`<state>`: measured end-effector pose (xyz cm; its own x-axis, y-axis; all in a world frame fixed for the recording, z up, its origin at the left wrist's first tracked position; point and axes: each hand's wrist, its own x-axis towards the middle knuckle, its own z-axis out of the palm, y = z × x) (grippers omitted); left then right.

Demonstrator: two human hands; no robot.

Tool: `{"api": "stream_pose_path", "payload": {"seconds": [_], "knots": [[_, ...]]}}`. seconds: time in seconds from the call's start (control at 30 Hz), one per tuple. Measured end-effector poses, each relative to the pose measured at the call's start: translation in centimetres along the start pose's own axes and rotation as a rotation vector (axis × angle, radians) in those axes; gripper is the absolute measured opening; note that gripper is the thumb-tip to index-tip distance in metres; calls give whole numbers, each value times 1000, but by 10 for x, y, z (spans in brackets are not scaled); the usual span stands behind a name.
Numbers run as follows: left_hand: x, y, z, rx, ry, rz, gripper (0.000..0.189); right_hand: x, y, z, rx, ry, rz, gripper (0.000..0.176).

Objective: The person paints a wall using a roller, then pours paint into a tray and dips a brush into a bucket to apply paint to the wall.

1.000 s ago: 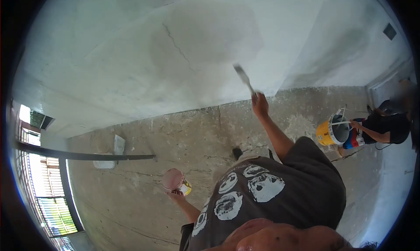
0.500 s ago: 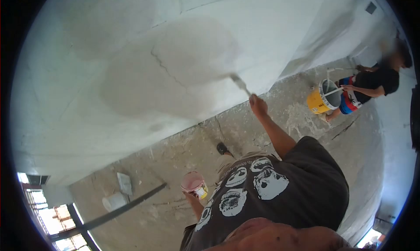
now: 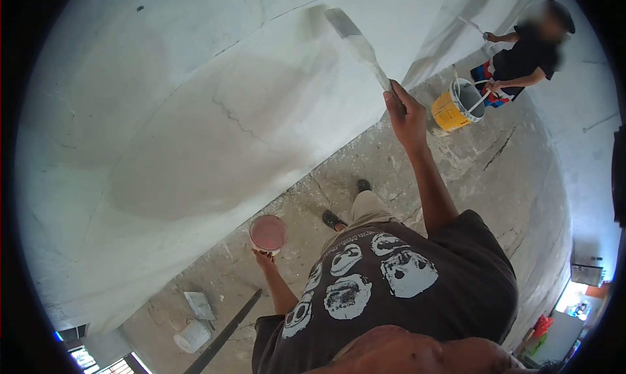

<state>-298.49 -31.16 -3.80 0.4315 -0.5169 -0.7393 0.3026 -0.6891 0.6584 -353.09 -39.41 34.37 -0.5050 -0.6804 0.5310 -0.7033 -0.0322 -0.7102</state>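
Note:
My right hand (image 3: 409,118) is raised in front of the wall (image 3: 195,133), fingers wrapped around the handle of a flat paintbrush (image 3: 366,51). The brush's broad grey head points up and left, close over the pale wall surface. Lower down, my left hand (image 3: 265,259) grips a small paint bucket (image 3: 268,233) by its near side. Its round opening faces up and shows a pinkish inside. A thin crack runs down the wall between two darker, shadowed patches.
At right a person (image 3: 521,58) in a black top holds a yellow bucket (image 3: 451,109) and a tool near the wall. On the cracked concrete floor (image 3: 365,159) lie a white tub (image 3: 192,336), a flat pale piece (image 3: 199,305) and a dark pole (image 3: 228,328).
My right hand has lifted the paintbrush higher up the wall. My left hand has moved the bucket up and left, toward the wall. The other person has raised an arm toward the wall.

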Motion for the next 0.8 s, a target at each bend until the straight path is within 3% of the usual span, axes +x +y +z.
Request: {"api": "stream_pose_path", "payload": {"seconds": [0.07,0.2,0.27,0.33,0.43,0.5,0.57,0.63,0.73,0.8], "knots": [[2,1,0,-19,-12,-11,57,-8,11,12,39,54,-38,33],[-10,1,8,-119,-26,-16,55,-82,128,75,-325,-293,68,31],[-2,-11,-1,-130,-48,-60,55,-111,151,78,-493,-579,213,29],[0,-23,-4,-140,-73,-98,54,-118,160,77,-475,-549,202,28],[-11,-34,-7,-44,79,-111,56,-88,189,78,-359,-401,150,34],[-11,-40,-14,-35,88,-135,57,-19,111,44,-305,-241,29,29],[-10,-42,-26,-22,93,-148,57,33,24,-2,-345,-251,88,32],[-10,-44,-29,39,113,-157,58,53,-7,-29,-275,-148,-77,36],[-5,-48,-31,35,147,-156,58,53,-36,-52,-318,-219,5,36],[-1,-48,-30,8,136,-143,58,43,-21,-47,-288,-191,-4,36]]}}
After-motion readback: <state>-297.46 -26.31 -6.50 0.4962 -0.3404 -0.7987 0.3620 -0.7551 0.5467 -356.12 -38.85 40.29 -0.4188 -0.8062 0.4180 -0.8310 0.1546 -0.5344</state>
